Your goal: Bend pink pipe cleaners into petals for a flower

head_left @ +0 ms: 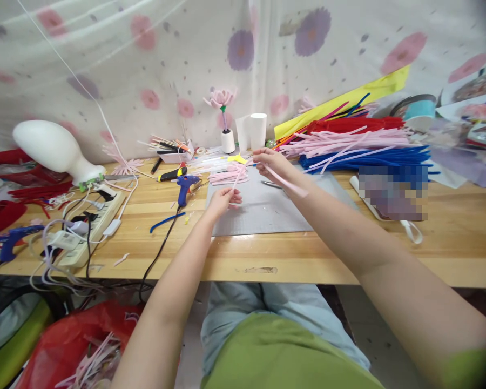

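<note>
Pink fuzzy stem (287, 182) trails from my right hand (272, 163), over the back half of the grey mat (243, 224) on the bench (308, 268); its free length slants back along my wrist. My right fingers are pinched closed on it. My left hand (225, 202), at the mat's left edge, grips a thin pink strip (238, 177) between thumb and fingertips, pointing up toward my right hand; I can't tell whether the two are one length. Loose pink pieces (228, 175) lie near the mat's back left corner.

Along the bench's back edge, a small white pot (228, 143) carries a pink flower (221, 99) standing upright on its stem. Left of that, a pale open box (176, 158) holds pens and thin sticks, leaning leftward out of it. Toward the back right corner sits a round blue tub (422, 112) with a dark rim; what it contains I can't make out. Below the front edge, to my left, a red bag (65, 330) gapes open, with pink strips and crumpled clear wrap inside.

Just off the mat's left edge lies a blue glue gun (186, 188). Red (356, 125), pink (344, 141) and blue bundles (372, 161) of stems are stacked beyond the mat's back right corner.
</note>
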### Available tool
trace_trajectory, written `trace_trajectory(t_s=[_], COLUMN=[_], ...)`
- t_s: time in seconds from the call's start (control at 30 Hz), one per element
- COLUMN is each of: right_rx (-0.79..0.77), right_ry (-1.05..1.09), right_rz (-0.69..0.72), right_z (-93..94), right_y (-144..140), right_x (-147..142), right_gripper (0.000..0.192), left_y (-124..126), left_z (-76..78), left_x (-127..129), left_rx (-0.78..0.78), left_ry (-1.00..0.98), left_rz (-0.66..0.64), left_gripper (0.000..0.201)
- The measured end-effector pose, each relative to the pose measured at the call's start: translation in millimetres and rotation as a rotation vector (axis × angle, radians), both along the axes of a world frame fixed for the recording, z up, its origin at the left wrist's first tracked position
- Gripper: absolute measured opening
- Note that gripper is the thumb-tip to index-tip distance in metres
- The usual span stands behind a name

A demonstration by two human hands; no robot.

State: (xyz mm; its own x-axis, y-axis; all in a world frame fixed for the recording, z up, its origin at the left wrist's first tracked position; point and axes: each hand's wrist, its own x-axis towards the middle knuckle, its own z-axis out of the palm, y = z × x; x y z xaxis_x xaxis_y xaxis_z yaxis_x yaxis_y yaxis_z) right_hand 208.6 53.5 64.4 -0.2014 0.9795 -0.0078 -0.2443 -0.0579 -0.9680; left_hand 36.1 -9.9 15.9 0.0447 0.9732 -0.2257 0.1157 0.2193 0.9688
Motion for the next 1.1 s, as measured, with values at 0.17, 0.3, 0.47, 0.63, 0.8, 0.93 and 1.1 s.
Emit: trace_trajectory(t_s=[0.17,0.3,0.47,0.63,0.8,0.93,1.1], right_rx=[0.106,0.256,0.366,0.409,0.425,0.463,0.353], right_ry=[-0.123,-0.383,-0.542,-0.541,-0.586,-0.686,-0.537], right_rz=[-0.308,-0.566,-0.629,-0.65,-0.67,-0.583,-0.579], right_z=[-16.8,-23.1,-22.3,-26.6,-27.8,-27.0,-25.3], right_y=[13.0,22.0,24.6,25.1,28.7,30.8,28.2], right_x=[-23.4,-34.2,-37.0,-37.5,-36.6,-33.8,-33.2], right_gripper=[0.025,0.027,0.032,0.036,0.037,0.04,0.04], left_y=[-7.2,-12.3,-17.3,-17.3,-16.1,-17.2,-18.2], left_z=[-6.0,-11.9,-11.8,-6.9,-6.3,-5.1,-4.5], left_x=[21.0,33.3,38.3,38.4,37.2,37.1,37.8], left_rx=[-0.118,-0.182,-0.233,-0.23,-0.22,-0.204,-0.194], left_ry=[-0.325,-0.315,-0.388,-0.418,-0.413,-0.385,-0.308], left_rz=[0.012,0.031,-0.013,-0.016,-0.018,-0.043,-0.084], left_gripper=[0.017,0.015,0.013,0.015,0.015,0.013,0.011])
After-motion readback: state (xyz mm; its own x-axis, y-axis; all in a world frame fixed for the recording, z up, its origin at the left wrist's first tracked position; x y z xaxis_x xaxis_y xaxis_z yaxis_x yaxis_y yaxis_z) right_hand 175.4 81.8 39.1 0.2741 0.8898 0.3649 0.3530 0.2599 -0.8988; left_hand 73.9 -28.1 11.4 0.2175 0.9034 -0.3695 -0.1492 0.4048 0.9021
